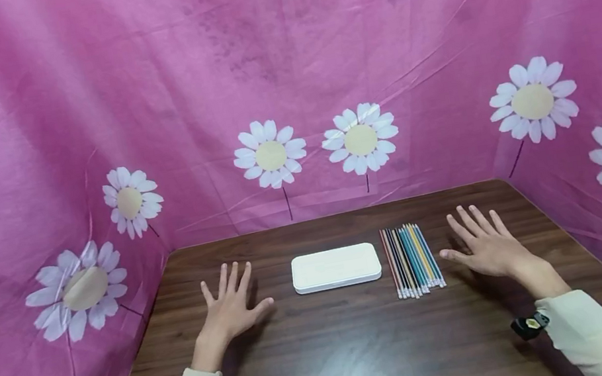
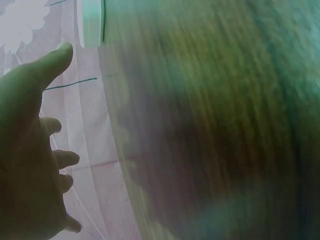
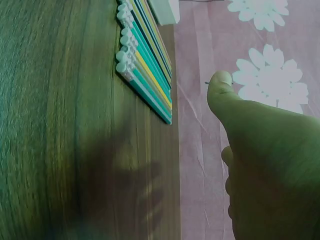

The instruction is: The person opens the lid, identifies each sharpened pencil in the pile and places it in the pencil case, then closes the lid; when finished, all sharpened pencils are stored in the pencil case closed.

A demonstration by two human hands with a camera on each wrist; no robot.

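Note:
A white rectangular case (image 1: 336,268) lies closed on the wooden table, between the two hands. Just right of it, several pencils (image 1: 412,259) in red, black, teal, yellow and blue lie side by side, eraser ends toward the person. My left hand (image 1: 231,308) is spread with straight fingers to the left of the case, holding nothing. To the right of the pencils, my right hand (image 1: 490,249) is likewise spread and apart from them. The right wrist view shows the erasers of the pencils (image 3: 145,65) and a shadow under the hand. Part of the case (image 2: 91,22) appears in the left wrist view.
The dark wooden table (image 1: 331,357) ends at a pink cloth (image 1: 288,49) printed with white daisies, which hangs behind it and along both sides. A dark band with a small device (image 1: 531,325) is worn at the right wrist.

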